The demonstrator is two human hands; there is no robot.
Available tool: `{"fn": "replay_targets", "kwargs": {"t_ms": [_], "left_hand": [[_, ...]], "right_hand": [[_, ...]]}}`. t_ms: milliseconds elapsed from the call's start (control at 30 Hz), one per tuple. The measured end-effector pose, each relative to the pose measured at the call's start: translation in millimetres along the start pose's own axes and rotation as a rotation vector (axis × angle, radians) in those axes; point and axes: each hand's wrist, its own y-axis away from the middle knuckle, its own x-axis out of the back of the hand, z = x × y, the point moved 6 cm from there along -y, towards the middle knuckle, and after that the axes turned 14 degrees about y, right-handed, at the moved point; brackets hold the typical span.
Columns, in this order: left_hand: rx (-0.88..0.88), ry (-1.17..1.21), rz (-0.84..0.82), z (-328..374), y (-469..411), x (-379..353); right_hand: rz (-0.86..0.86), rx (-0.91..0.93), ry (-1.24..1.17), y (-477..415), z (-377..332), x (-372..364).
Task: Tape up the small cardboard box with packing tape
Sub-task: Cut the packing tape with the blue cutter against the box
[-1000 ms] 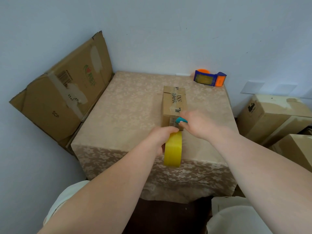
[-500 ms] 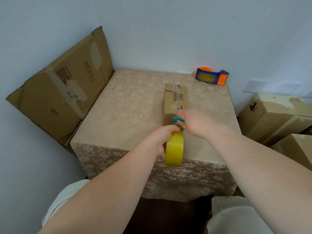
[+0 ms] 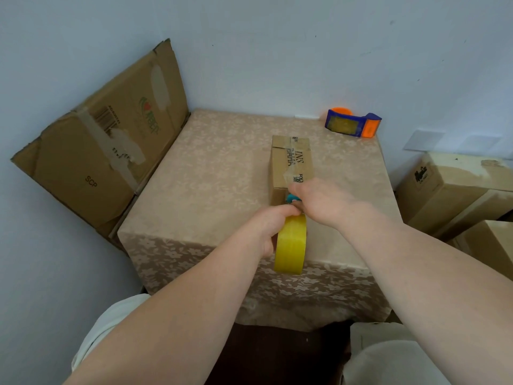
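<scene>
A small brown cardboard box (image 3: 290, 162) with black print lies lengthwise on the table (image 3: 211, 179), clear tape running along its top. My left hand (image 3: 273, 226) grips a yellow roll of packing tape (image 3: 291, 247), held on edge just in front of the box's near end. My right hand (image 3: 319, 200) is closed around a small teal tool (image 3: 292, 198) pressed against the box's near face, right above the roll. Most of the tool is hidden in my fingers.
A blue and orange tape dispenser (image 3: 352, 125) sits at the table's far right corner. A flattened carton (image 3: 105, 151) leans against the wall on the left. Stacked cardboard boxes (image 3: 455, 190) stand on the right. The table meets the wall at the back.
Both hands stay at the box's near end, with only a slight shift of the view. The teal tool sits a little closer to the roll.
</scene>
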Motion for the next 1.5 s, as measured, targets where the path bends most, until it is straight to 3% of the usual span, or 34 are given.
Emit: {"fn": "replay_targets", "kwargs": {"t_ms": [1067,1500], "left_hand": [[-0.004,-0.026,0.025,4,7,-2],[0.064,0.011,0.029,5,7,4]], "right_hand": [[-0.073,0.053,0.148,-5,10,4],[-0.018,0.088,0.0,1,13,7]]}}
